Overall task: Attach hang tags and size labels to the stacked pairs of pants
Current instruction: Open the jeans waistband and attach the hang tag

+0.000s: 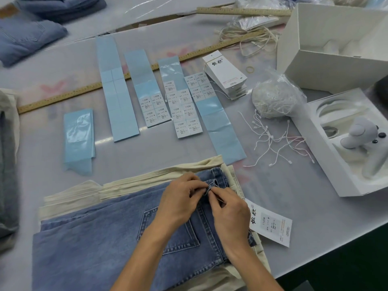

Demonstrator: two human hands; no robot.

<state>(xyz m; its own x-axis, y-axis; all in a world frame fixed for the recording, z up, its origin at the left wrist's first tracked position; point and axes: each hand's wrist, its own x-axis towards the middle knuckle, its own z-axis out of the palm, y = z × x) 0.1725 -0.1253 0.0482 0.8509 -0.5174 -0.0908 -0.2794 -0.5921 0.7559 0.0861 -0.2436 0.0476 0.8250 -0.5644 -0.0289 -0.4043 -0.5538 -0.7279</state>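
Blue jeans [100,238] lie back pocket up on top of cream pants [130,181] at the near edge of the table. My left hand [180,200] and my right hand [228,213] meet at a belt loop [212,183] on the waistband, and both pinch at it with curled fingers. A white hang tag [270,225] with a size label stuck on it lies just right of my right hand, partly under it. Whether a string runs through the loop is hidden by my fingers.
Blue backing strips with white size labels [184,114] lie in rows beyond the pants. A stack of hang tags [226,74], loose white strings [273,141], a bag of strings [273,99] and two white boxes [336,43] sit right. Folded jeans [27,36] lie far left.
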